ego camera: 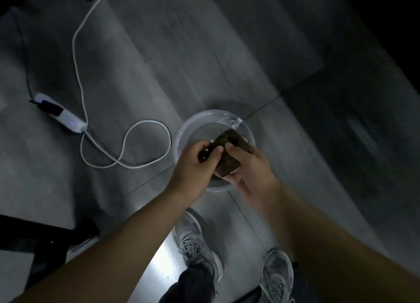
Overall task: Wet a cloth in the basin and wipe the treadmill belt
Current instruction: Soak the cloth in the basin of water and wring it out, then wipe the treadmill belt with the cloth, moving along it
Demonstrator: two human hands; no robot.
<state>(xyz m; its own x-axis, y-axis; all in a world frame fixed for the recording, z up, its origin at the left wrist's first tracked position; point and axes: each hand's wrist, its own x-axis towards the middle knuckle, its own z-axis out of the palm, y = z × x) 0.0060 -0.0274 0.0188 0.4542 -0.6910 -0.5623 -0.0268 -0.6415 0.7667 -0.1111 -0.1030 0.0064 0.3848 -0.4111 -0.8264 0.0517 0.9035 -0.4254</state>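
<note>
Left hand [195,166] and right hand [252,166] both grip the cloth [229,143], held directly over the basin [181,134] on the floor [227,52]. Cloth long axis runs near-left to far-right, left hand at near end.

We have a single view, from the head, tilted steeply down at the floor [227,52]. The basin [195,123] sits close, near mid-frame, and our shoes [193,243] show at the bottom edge.

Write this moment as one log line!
step: wet cloth | left hand: grips cloth | right hand: grips cloth | cloth: over basin | basin: on floor
</note>
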